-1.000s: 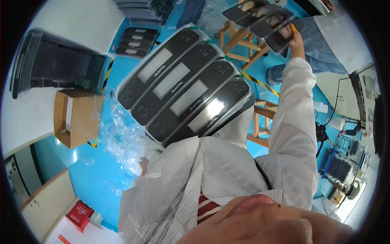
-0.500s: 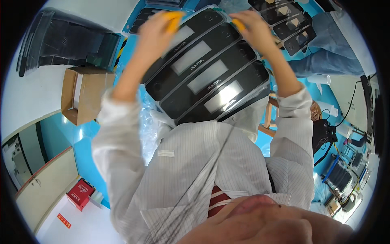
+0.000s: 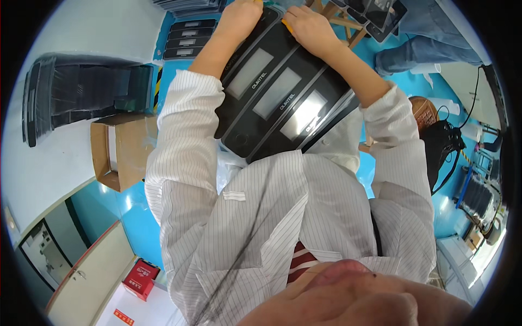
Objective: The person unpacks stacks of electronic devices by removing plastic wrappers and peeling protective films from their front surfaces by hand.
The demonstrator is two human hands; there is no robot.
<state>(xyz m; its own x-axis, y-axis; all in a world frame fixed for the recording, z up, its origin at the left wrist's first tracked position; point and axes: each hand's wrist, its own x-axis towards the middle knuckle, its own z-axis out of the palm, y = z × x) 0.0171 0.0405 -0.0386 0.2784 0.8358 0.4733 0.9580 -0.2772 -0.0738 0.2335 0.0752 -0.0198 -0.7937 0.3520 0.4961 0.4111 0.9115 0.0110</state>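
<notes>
I hold a black tray (image 3: 255, 136) of several long black panels with grey windows (image 3: 274, 92), its near end against my striped white coat. My left hand (image 3: 239, 16) grips the tray's far left edge. My right hand (image 3: 305, 24) grips the far edge beside it, with a yellow fingertip cover showing. Both forearms run along the sides of the tray.
An open cardboard box (image 3: 119, 149) and a dark stack of trays (image 3: 81, 95) lie to the left on the blue floor. More black panels (image 3: 187, 38) lie beyond. A person in jeans (image 3: 429, 32) stands at the upper right near another tray (image 3: 375, 11). A black bag (image 3: 443, 146) sits on the right.
My right arm came down from the far tray at the upper right. Both hands went to the far edge of the tray at my chest and now sit closer together.
</notes>
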